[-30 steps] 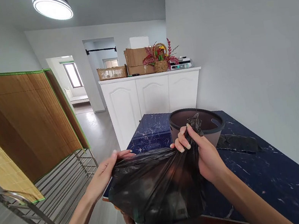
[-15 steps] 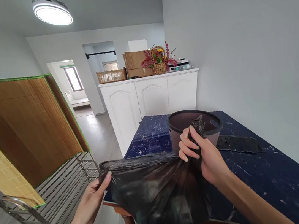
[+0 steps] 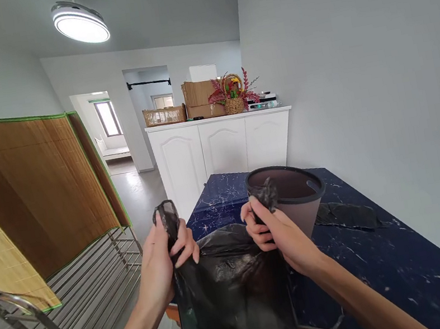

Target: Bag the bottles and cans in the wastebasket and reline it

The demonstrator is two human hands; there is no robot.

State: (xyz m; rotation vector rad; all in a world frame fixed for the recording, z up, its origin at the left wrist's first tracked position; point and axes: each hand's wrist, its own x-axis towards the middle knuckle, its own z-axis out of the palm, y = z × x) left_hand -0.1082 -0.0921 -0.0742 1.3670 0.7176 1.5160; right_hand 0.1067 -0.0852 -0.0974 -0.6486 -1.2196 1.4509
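A black plastic bag (image 3: 234, 292) hangs in front of me, over the near edge of the table. My left hand (image 3: 164, 248) is closed round its left top corner, and a loop of thin plastic pokes up above the fingers. The right top corner is bunched in my right hand (image 3: 268, 230), with a crumpled tuft showing over the thumb. Between the hands the bag's rim sags. Just behind my right hand stands a mauve trash bin (image 3: 304, 218) with a dark rim. What the bag holds, if anything, cannot be made out.
The bin stands on a dark blue marbled table (image 3: 391, 265). A folded black plastic bag (image 3: 348, 215) lies right of it. At left, a metal rack (image 3: 87, 307) carries a bamboo mat (image 3: 44, 184). Beyond the table, a white cabinet (image 3: 222, 144) bears boxes and a flower basket (image 3: 234, 102).
My left hand has moved right and up, and now grips the bag's corner in a bunch. My right hand has shifted slightly left. The rim, stretched taut before, now hangs slack.
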